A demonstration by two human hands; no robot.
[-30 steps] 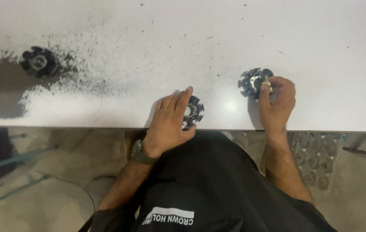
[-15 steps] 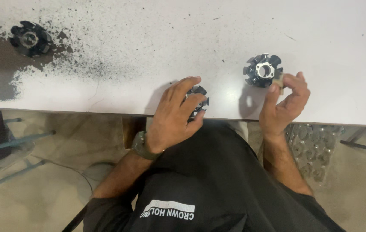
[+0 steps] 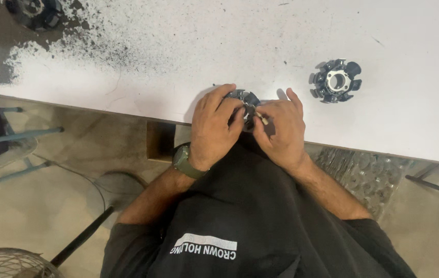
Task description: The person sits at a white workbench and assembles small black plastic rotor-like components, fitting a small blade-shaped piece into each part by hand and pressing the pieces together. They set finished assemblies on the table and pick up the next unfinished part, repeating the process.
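In the head view we have both hands on one dark stator (image 3: 245, 100) at the near edge of the white bench (image 3: 178, 56). Our left hand (image 3: 214, 128) covers the stator's left side, fingers (image 3: 230, 105) curled over its rim and clamped on it. Our right hand (image 3: 281, 128) comes in from the right, thumb and forefinger pinched together on a small pale piece (image 3: 262, 119) at the stator's near side; what that piece is we cannot tell. The two hands touch at the fingertips. A green watch (image 3: 184, 160) sits on the left wrist.

A second stator (image 3: 336, 81), with its pale metal hub, lies alone on the bench, well apart to the right of the hands. A third dark part (image 3: 34, 10) shows at the top left corner, in the patch where the white coat gives way to black speckle (image 3: 91, 41).

Against half a second ago, the right hand has left the second stator, which it then touched from below, and has crossed to the one under the left hand. The left hand has kept its grip. The view has shifted too: the third part now sits nearer the frame's corner.

Below the bench edge we see our black shirt (image 3: 240, 216), a fan guard (image 3: 13, 262) on the floor, and bubble wrap (image 3: 363, 175) at the right.
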